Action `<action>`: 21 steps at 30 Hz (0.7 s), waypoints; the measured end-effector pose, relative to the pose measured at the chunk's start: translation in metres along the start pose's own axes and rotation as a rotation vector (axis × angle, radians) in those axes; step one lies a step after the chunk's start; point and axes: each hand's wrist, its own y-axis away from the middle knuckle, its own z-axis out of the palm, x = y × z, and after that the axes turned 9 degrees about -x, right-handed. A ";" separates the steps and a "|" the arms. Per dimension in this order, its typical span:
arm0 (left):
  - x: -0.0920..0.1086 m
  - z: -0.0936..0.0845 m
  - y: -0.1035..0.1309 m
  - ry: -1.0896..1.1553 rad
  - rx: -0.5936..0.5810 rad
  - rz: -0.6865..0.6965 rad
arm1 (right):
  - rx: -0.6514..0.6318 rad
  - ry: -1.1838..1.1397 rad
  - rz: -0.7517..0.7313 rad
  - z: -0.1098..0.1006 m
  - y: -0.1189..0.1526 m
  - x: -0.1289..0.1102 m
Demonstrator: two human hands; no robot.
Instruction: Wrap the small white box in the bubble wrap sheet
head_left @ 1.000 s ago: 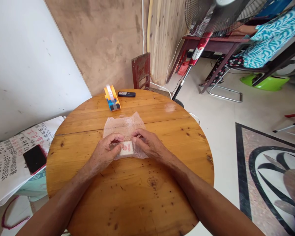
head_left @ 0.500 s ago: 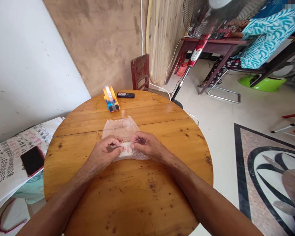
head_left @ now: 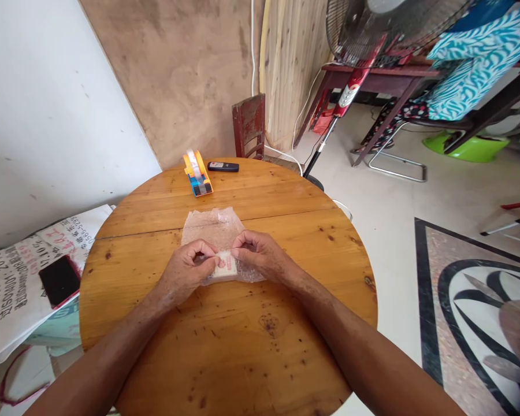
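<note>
A sheet of bubble wrap point(head_left: 214, 225) lies spread on the round wooden table point(head_left: 251, 341). On its near part is a small white box point(head_left: 226, 267) with red print on its face. My left hand point(head_left: 195, 263) pinches at the box's upper left corner, thumb and forefinger together. At the upper right corner my right hand point(head_left: 253, 251) makes a similar pinch, its other fingers curled. Whether a bit of the wrap is also caught between the fingertips cannot be made out.
Toward the table's far edge stand an orange and blue tape dispenser point(head_left: 198, 173) and a dark remote control point(head_left: 223, 167). A phone point(head_left: 59, 280) lies on white printed sacks at left. Beyond are a wooden chair point(head_left: 249, 127), a standing fan point(head_left: 351, 95) and a seated person point(head_left: 472, 75).
My fingers have shifted slightly up along the box, and more of its printed face shows. The bubble wrap stays spread out. The whole view has moved a little.
</note>
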 end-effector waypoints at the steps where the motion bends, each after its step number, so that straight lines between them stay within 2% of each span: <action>1: 0.000 0.000 0.000 0.005 -0.005 -0.010 | 0.017 0.037 -0.012 0.000 -0.001 0.002; 3: 0.000 0.001 -0.001 0.022 -0.011 -0.025 | 0.070 0.167 -0.046 -0.001 -0.001 0.005; 6: -0.002 0.001 -0.002 0.045 -0.009 -0.022 | 0.125 0.525 -0.185 -0.001 0.001 0.005; 9: -0.002 0.001 -0.002 0.048 -0.004 -0.013 | 0.086 0.891 -0.376 0.001 0.004 0.000; 11: -0.002 0.001 -0.003 0.061 -0.008 -0.011 | 0.027 1.021 -0.458 0.003 0.006 -0.004; 15: -0.002 0.000 -0.003 0.105 -0.043 -0.020 | -0.077 1.029 -0.459 0.007 0.011 -0.008; 21: -0.002 -0.002 -0.004 0.103 -0.042 -0.007 | -0.081 0.881 -0.334 0.013 0.015 -0.012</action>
